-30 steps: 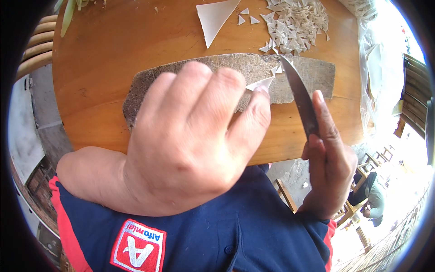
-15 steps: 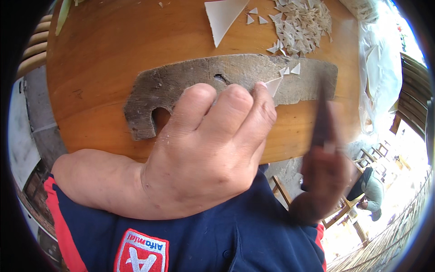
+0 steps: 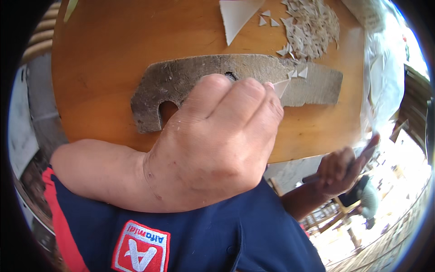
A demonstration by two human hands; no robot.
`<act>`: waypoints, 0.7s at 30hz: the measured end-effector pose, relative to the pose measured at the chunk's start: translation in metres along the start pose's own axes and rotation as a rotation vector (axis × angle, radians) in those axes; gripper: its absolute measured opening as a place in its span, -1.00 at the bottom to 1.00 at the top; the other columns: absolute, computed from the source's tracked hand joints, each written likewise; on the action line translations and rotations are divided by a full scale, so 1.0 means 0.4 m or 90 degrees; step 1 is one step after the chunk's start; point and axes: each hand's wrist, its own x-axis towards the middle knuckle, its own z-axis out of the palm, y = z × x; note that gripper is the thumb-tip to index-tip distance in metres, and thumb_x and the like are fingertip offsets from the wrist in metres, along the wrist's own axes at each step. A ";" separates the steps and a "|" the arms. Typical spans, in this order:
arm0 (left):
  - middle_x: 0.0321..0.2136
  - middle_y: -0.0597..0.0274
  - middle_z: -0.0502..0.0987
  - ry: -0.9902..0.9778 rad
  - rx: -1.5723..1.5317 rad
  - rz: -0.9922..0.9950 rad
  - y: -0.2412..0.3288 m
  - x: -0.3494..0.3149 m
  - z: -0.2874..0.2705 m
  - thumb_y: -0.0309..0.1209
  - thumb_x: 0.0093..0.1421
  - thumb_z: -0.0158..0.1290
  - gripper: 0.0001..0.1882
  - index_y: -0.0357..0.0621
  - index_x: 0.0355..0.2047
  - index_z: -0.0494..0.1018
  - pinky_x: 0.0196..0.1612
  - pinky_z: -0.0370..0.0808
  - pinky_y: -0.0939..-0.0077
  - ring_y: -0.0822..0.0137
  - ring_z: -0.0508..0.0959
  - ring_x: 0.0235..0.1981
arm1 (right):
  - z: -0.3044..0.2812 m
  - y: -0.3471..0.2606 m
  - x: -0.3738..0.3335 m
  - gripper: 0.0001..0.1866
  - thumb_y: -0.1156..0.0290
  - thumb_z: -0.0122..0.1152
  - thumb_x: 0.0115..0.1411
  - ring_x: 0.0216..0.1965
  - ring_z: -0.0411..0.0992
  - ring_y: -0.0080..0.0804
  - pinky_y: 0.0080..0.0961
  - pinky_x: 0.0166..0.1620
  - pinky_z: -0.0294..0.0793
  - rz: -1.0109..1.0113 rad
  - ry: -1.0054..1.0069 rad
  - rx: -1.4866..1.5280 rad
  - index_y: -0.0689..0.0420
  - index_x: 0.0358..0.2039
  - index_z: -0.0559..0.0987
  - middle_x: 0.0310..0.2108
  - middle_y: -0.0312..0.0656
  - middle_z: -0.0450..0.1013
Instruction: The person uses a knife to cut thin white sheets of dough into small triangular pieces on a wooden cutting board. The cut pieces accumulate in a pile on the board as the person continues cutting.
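My left hand (image 3: 217,131) rests over a worn grey wooden board (image 3: 317,84) with its fingers bent. Between thumb and fingertips it pins a thin white triangular piece (image 3: 282,87), whose tip sticks out to the right. Just beyond that tip, a few small cut triangles (image 3: 303,72) lie on the board. Off the table's near right edge, my right hand (image 3: 337,170) is closed around a dark knife (image 3: 311,179). The knife is partly hidden by the fingers and somewhat blurred.
A pile of small white triangles (image 3: 312,29) lies beyond the board on the wooden table (image 3: 104,50). A larger white sheet (image 3: 238,20) is left of it. Clear plastic (image 3: 383,77) hangs along the right edge. Another person (image 3: 368,199) is at the far lower right.
My right hand has swung right and away from the board with the knife, turning it. The left hand keeps its hold on the white piece. The whole view has shifted slightly.
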 end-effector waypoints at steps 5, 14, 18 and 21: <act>-0.09 0.00 0.61 0.014 -0.008 -0.005 -0.002 -0.002 -0.002 -0.45 -0.21 0.27 -0.50 -0.46 -0.19 0.62 -0.33 0.41 0.30 0.19 0.45 -0.34 | 0.150 -0.038 0.006 -0.45 0.57 0.00 0.39 -0.64 0.28 -0.75 -0.77 -0.58 0.23 0.082 -0.181 -0.707 0.28 0.39 0.30 -0.44 -0.28 0.54; -0.11 0.06 0.60 0.010 0.011 -0.004 -0.031 0.008 -0.001 -0.45 -0.17 0.24 -0.56 -0.43 -0.21 0.63 -0.30 0.43 0.33 0.23 0.43 -0.35 | 0.241 0.011 0.058 -0.37 0.76 0.09 0.22 -0.47 0.42 -0.59 -0.55 -0.29 0.49 0.059 -0.277 -0.877 0.12 0.31 0.48 -0.40 -0.23 0.55; -0.11 0.07 0.60 0.026 0.020 0.003 -0.035 0.001 0.010 -0.44 -0.17 0.24 -0.55 -0.42 -0.20 0.63 -0.30 0.43 0.33 0.23 0.44 -0.35 | 0.235 0.025 0.050 -0.36 0.80 0.09 0.18 -0.31 0.55 -0.50 -0.53 -0.12 0.53 0.047 -0.282 -0.891 0.13 0.30 0.49 -0.21 -0.09 0.63; -0.12 0.07 0.60 0.025 0.024 0.006 -0.035 0.004 0.010 -0.44 -0.17 0.24 -0.54 -0.41 -0.19 0.64 -0.30 0.43 0.33 0.23 0.43 -0.34 | 0.240 0.016 0.047 -0.36 0.81 0.07 0.18 -0.18 0.60 -0.44 -0.53 -0.03 0.52 0.083 -0.280 -0.907 0.15 0.29 0.49 -0.09 -0.03 0.64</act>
